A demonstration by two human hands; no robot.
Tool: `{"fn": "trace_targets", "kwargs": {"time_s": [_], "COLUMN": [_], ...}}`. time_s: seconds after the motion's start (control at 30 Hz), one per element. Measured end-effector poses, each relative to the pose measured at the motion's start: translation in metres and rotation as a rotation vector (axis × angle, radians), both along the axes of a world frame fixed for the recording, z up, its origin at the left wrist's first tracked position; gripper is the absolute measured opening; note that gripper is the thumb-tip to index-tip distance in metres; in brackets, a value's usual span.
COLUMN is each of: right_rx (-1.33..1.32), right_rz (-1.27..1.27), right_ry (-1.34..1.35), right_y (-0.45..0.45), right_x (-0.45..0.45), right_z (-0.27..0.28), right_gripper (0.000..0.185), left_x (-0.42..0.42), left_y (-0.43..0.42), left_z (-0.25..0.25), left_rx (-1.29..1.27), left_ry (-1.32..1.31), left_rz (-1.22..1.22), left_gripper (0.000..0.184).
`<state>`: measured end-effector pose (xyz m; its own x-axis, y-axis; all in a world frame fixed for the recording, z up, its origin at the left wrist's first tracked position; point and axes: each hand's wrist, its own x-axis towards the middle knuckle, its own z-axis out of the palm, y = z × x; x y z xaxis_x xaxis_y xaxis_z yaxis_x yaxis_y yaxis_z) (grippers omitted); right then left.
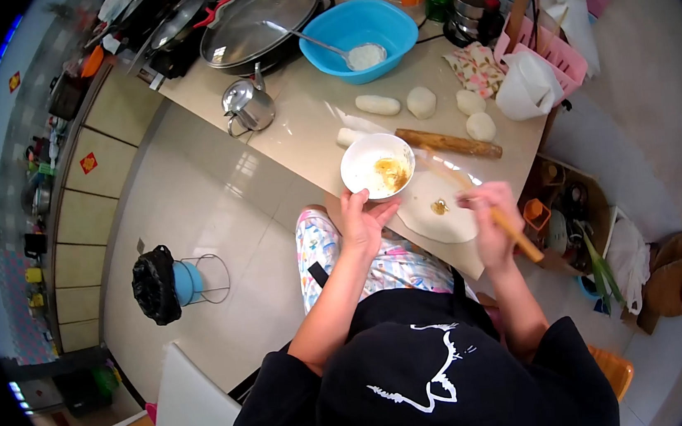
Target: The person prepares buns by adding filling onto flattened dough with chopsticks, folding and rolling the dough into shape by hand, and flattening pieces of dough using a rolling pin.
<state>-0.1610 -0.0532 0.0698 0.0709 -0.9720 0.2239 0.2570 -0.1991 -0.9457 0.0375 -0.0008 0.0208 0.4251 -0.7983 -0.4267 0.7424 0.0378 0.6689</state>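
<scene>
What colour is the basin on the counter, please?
The basin is bright blue; the head view shows it best.

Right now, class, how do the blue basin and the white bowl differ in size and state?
The blue basin is larger than the white bowl. The basin sits on the counter with a ladle in it; the bowl, in the left hand's grip, has brownish residue inside. Both are open-topped.

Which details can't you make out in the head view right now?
All in the head view:
- Far end of the wooden stick: motion blur.
- Part of the dough sheet's edge: behind the right hand.
- Underside of the white bowl: faces away.
- Brown dab: too small to identify.
</scene>
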Motion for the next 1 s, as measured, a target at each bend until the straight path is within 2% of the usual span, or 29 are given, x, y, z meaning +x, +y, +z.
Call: {"fn": "trace_targets", "kwargs": {"time_s": [0.07,0.13,0.2,0.27,0.4,0.47,0.53,0.6,0.67,0.77,0.83,1.0], "right_rx": [-0.601,-0.662,-0.707,-0.683,-0.873,-0.770,-0.936,-0.973,-0.966,-0.977,-0.943,-0.910], "right_rz": [0.209,0.217,0.227,0.407,0.351,0.464,0.389,0.397,0.464,0.518,0.539,0.604], "right_ry": [0.568,0.554,0.540,0.571,0.582,0.618,0.695,0.725,0.772,0.843,0.903,1.080], "right_y": [-0.004,-0.005,-0.007,-0.016,-0.045,-0.061,-0.073,-0.085,-0.093,-0.097,-0.095,-0.093], "right_x": [0.017,0.037,0.058,0.080,0.137,0.166,0.198,0.222,0.240,0.254,0.260,0.254], "right_z": [0.007,0.008,0.007,0.007,0.002,-0.012,-0.009,-0.022,-0.029,-0.032,-0.032,-0.022], "right_gripper": [0.016,0.021,0.027,0.027,0.038,0.040,0.040,0.038,0.040,0.049,0.052,0.060], "left_x": [0.014,0.028,0.044,0.066,0.108,0.127,0.144,0.160,0.173,0.196,0.199,0.204], "left_y": [0.000,-0.005,-0.005,-0.007,-0.022,-0.032,-0.040,-0.049,-0.059,-0.071,-0.075,-0.073], "left_z": [-0.005,-0.003,-0.001,0.001,-0.001,0.000,0.003,0.006,0.006,-0.011,-0.007,-0.011], "left_rx": [-0.004,-0.004,0.011,0.043,0.056,0.061,0.077,0.084,0.096,0.127,0.214,0.237], "left_ry": [0.044,0.037,0.032,-0.051,-0.062,-0.088,-0.115,-0.111,-0.136,-0.166,-0.180,-0.230], "left_rz": [-0.002,0.051,0.102,0.099,0.124,0.129,0.126,0.110,0.107,0.076,0.098,0.028], "left_gripper": [0.049,0.048,0.047,0.047,0.046,0.044,0.042,0.028,0.026,0.025,0.023,0.019]}}
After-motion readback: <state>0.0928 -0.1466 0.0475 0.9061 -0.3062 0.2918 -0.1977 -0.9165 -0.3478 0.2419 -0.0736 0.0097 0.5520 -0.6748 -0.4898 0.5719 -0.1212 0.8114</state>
